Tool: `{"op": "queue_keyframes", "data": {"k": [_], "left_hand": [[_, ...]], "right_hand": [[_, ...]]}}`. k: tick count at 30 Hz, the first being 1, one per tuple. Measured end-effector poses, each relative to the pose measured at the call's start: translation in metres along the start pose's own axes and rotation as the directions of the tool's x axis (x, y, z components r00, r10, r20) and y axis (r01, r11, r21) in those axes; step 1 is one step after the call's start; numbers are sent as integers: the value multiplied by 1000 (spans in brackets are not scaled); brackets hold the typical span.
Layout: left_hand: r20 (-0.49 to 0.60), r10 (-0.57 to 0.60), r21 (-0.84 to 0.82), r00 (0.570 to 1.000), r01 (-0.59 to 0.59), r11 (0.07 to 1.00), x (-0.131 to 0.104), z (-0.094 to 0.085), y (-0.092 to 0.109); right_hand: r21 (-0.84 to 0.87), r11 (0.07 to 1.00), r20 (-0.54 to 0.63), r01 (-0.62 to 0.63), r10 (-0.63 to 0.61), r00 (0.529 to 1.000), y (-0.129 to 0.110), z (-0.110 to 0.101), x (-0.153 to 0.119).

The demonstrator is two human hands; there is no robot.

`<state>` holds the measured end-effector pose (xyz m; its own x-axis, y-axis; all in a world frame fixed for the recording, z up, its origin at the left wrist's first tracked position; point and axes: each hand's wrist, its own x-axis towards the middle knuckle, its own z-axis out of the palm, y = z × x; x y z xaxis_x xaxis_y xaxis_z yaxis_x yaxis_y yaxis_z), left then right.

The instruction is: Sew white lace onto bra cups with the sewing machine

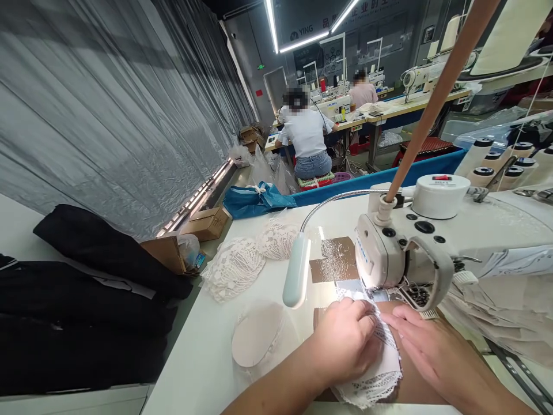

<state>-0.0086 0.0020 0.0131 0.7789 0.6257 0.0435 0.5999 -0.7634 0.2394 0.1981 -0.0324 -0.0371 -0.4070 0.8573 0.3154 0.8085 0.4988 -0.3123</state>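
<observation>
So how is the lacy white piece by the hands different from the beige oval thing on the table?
The lacy white piece has an openwork, wavy edge; the beige oval thing shows a plain face.
The lacy piece is white, while the oval's face is beige.
The left hand is on the lacy piece, near the sewing machine; no hand touches the oval.
Both are pale.

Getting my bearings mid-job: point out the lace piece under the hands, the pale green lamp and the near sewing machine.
Lace piece (389, 359), head view: its plain white area.
Pale green lamp (296, 271), head view: middle of its body.
Near sewing machine (385, 252), head view: front casing.
</observation>
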Motion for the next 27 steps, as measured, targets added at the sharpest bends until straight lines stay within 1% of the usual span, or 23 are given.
{"op": "queue_keyframes", "data": {"k": [2,6,12,16,20,24,27], "left_hand": [[10,-6,5,1000,6,1000,0,0,2],[-11,-22,-16,1000,22,1000,-1,0,-1],[-13,51,-19,999,-52,998,-3,-2,-9],[41,60,39,997,-62,997,-3,-6,-9],[90,58,104,994,-67,992,-1,-8,-6],[68,70,56,995,-74,996,-1,-7,-10],[48,93,3,994,-93,996,-2,-6,-13]], "right_hand": [[0,1000,6,-3,3,1000,1,3,-1],[7,1000,19,3,-3,1000,-1,7,-3],[-9,1000,19,8,-8,1000,-4,3,-2],[-45,999,6,14,-14,1000,-5,0,0],[-88,996,10,5,-4,1000,-2,3,-1],[-114,993,50,17,-11,999,-1,8,1],[-135,989,60,57,-50,997,-4,6,5]]}}
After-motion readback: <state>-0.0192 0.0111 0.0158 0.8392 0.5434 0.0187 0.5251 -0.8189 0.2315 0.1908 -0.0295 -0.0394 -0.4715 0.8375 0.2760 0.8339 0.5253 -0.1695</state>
